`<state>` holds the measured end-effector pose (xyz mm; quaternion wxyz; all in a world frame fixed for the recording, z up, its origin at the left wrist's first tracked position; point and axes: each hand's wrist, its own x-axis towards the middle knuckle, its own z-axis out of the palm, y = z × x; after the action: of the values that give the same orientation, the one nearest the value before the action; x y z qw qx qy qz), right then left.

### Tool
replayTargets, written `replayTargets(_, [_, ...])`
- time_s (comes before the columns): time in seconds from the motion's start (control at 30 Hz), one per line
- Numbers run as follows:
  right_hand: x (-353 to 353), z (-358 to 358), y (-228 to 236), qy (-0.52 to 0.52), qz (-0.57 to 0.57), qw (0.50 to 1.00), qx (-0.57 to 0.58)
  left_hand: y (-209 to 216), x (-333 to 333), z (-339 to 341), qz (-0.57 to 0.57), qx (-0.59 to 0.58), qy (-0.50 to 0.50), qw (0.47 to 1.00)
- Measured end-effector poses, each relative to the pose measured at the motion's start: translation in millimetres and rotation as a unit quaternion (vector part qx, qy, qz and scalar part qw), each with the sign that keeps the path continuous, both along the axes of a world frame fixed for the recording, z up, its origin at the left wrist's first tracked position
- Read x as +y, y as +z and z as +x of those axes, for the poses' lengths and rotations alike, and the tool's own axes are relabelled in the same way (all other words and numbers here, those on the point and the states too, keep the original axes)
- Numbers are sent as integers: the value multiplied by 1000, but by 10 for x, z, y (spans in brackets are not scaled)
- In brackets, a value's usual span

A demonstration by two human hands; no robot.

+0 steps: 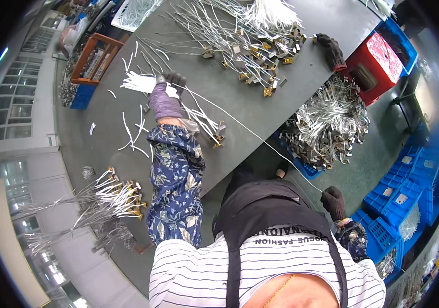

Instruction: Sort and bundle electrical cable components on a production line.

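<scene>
My left hand, in a grey and purple glove, lies closed on the grey table over a bundle of white tubes and thin wires. Its palm side is hidden. Below its wrist, several white-sleeved wires run to small metal and brass-coloured end pieces. One long white wire stretches from my left hand, across the table edge, to my right hand. That hand wears a dark knitted glove and is closed on the wire's end, low at my right side.
A large pile of wires with metal ends covers the far table. A dark red-cuffed glove rests near the edge. A heaped blue crate, a red box and blue bins stand right; sleeved wires lie left.
</scene>
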<state>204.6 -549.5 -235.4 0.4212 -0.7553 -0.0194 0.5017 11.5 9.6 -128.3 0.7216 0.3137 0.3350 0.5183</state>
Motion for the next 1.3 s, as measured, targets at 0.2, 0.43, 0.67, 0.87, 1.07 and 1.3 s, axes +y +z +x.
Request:
replayTargets(0.2, [60, 40, 110, 46, 23, 998, -22, -51, -204, 49, -4, 36, 15, 999])
replayTargets(0.43, [380, -25, 117, 19, -10, 999, 45, -580, -1261, 227, -139, 53, -162, 975])
replayTargets(0.67, [-22, 2, 47, -6, -42, 999, 21, -189, -206, -297, -5, -7, -34, 999])
replayTargets(0.87, [41, -31, 150, -2, -46, 999, 7, 13, -164, -355, -16, -14, 1, 1000])
replayTargets(1.07, [-31, -37, -8, 15, -7, 1000, -5, -586, -314, -402, -58, -10, -103, 993])
replayTargets(1.3, [413, -43, 234, 27, -4, 996, 81, -949, -1816, 279, -195, 66, -166, 964])
